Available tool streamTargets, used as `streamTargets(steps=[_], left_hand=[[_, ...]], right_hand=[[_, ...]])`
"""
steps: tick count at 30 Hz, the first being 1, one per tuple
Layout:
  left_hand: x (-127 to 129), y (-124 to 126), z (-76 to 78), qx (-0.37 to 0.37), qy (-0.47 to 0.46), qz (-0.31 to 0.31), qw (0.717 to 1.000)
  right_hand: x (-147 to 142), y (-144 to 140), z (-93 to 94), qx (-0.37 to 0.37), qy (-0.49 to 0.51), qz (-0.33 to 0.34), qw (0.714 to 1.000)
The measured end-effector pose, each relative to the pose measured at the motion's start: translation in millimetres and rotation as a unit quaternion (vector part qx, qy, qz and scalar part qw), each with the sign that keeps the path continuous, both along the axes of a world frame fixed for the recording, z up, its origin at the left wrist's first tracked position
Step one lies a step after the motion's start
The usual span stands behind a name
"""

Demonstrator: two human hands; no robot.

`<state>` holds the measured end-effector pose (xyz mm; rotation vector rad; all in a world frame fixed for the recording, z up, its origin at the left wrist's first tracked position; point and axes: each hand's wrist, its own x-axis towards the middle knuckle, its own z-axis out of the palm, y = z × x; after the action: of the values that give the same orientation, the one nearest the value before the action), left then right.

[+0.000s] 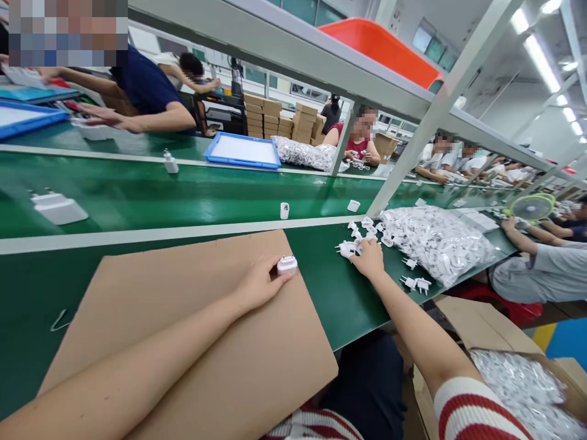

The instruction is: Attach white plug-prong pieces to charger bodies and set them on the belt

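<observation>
My left hand [262,282] rests on the cardboard sheet [183,330], its thumb and fingers closed around a white charger [287,265] that stands near the sheet's right edge. Over on the green bench, my right hand [369,259] is at a small heap of white plug pieces. Its fingers are curled on a white plug piece [348,248] with prongs pointing left; the fingertips are partly hidden. More loose plug pieces [416,283] lie to the right of that hand, beside a clear bag [435,241] full of similar white parts.
Chargers [59,208] are spaced along the green belt [220,198] ahead. A slanted metal post [413,140] rises behind my right hand. An open carton [481,324] with bagged parts stands at lower right. Co-workers sit across and to the right; a blue tray [243,150] lies opposite.
</observation>
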<state>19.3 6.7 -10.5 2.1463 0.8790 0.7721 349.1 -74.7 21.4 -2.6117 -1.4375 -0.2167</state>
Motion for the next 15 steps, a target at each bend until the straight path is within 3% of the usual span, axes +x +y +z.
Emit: streamTargets(steps=[5, 8, 12, 15], left_hand=[[0.2, 1.8, 1.2, 0.006, -0.008, 0.006, 1.0], [-1.5, 0.2, 1.5, 0.002, -0.012, -0.003, 1.0], [-0.7, -4.4, 0.2, -0.06, -0.033, 0.008, 0.998], [4.8, 8.6, 4.9, -0.165, -0.089, 0.045, 0.981]], right_hand=[[-29.0, 12.2, 34.8, -0.094, -0.039, 0.061, 0.993], [-43.1, 28.1, 47.4, -0.111, -0.034, 0.11, 0.987], [-52.9, 43.0, 38.8, -0.127, 0.053, 0.166, 0.977], [-50.6, 47.0, 25.2, -0.057, 0.107, 0.21, 0.97]])
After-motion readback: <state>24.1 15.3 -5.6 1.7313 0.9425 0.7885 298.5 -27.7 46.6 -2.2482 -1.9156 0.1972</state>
